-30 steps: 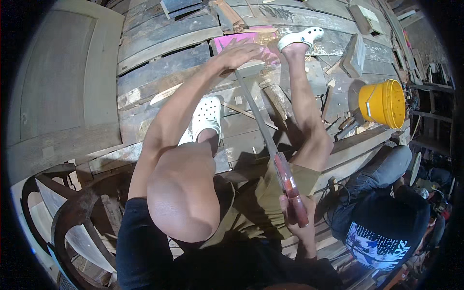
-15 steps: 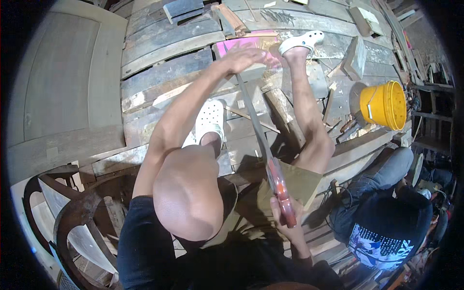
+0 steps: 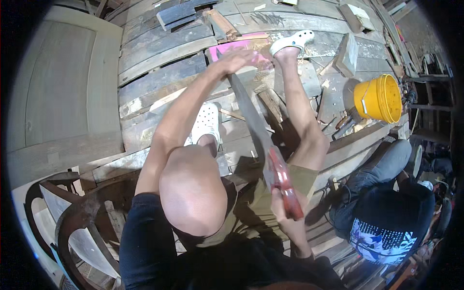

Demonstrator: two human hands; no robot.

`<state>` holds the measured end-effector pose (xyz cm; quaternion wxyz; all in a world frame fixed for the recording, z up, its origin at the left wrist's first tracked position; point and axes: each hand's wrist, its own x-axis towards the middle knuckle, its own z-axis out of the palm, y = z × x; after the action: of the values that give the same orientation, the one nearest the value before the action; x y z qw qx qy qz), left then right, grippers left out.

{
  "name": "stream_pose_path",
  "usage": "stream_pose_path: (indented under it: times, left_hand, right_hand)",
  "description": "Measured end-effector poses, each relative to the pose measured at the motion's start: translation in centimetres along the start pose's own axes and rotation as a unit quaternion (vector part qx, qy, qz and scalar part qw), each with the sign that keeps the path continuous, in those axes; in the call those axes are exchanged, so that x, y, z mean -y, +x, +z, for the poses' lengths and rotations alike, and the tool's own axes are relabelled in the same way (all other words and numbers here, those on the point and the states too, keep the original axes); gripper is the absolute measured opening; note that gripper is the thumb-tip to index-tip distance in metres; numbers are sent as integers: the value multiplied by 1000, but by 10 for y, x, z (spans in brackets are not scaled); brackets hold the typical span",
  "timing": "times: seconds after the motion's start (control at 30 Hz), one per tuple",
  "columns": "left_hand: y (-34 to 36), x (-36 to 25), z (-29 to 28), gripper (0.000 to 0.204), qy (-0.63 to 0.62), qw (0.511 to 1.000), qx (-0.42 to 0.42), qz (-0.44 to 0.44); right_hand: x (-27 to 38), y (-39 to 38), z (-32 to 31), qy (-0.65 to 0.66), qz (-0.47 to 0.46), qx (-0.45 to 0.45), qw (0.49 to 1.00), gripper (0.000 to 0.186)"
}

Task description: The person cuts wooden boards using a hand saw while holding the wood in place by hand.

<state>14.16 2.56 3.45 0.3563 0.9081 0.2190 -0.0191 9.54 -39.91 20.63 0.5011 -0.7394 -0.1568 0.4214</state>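
Note:
A handsaw (image 3: 251, 113) with a long grey blade and a glossy red-brown handle slants across the middle, between my bent knees. My right hand (image 3: 289, 210) is closed around its handle, low in the view. At the far end of the blade, my left hand (image 3: 238, 62) reaches over with fingers stretched out, somewhat blurred; whether it touches the blade I cannot tell. Beneath that hand lies a bright pink sheet (image 3: 227, 47) with sawdust on it. Just right of the blade is a rough wooden block (image 3: 271, 104), partly in shadow.
A yellow bucket (image 3: 369, 99) stands at the right on the plank floor (image 3: 159, 72). Wood offcuts (image 3: 345, 55) lie scattered around. Curved dark wooden frames (image 3: 77, 217) are at the lower left, a pale door panel (image 3: 63, 87) at the left. Another person (image 3: 386, 222) sits at the right.
The saw has turned so more of its blade's flat side shows, and its handle has tilted to the right. My left hand's fingers look less spread. The whole view has shifted slightly.

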Motion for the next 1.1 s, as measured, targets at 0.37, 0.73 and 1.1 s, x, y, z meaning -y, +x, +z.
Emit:
stream_pose_path:
  times: [0.37,0.73,1.1]
  left_hand:
    - [-7,32,1,47,-65,966,-224,112]
    - [-111,49,5,68,30,978,-127,-165]
    - [-118,51,31,22,220,955,-157,-120]
  right_hand:
    - [2,12,16,-93,-163,41,981,5]
    - [-32,16,-6,-65,-94,29,993,9]
    - [-47,6,-42,122,-38,108,986,40]
